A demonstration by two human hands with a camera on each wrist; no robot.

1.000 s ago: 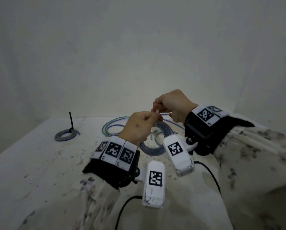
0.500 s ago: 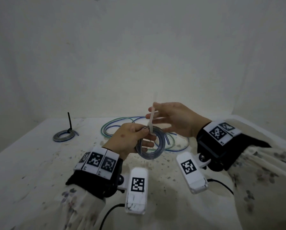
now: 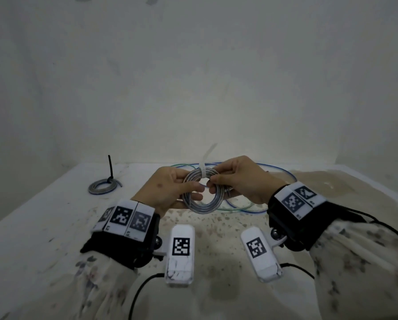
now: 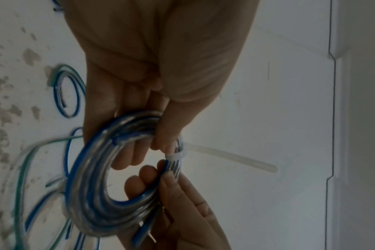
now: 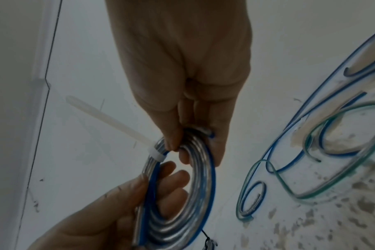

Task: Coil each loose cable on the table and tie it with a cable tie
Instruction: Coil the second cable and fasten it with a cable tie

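Observation:
A coiled clear cable with a blue stripe (image 3: 202,205) (image 4: 92,186) (image 5: 195,194) is held above the table between both hands. My left hand (image 3: 194,190) (image 4: 148,152) grips its left side, thumb in front and fingers through the loop. My right hand (image 3: 218,179) (image 5: 193,152) pinches its upper right side. A white cable tie (image 3: 202,172) (image 4: 175,156) (image 5: 156,153) is cinched round the top of the coil between the two hands. Its long tail points up and away, free of both hands.
A second coil (image 3: 102,187), bound with a black tie that sticks upright, lies at the table's far left. Loose blue and green cables (image 3: 269,175) (image 5: 310,152) (image 4: 24,169) sprawl on the stained white table (image 3: 54,239) behind my hands. Walls close off the far side.
My right hand has let go of the tie's tail and taken hold of the coil's right side. The coil has turned to face me, and both hands have drawn slightly apart.

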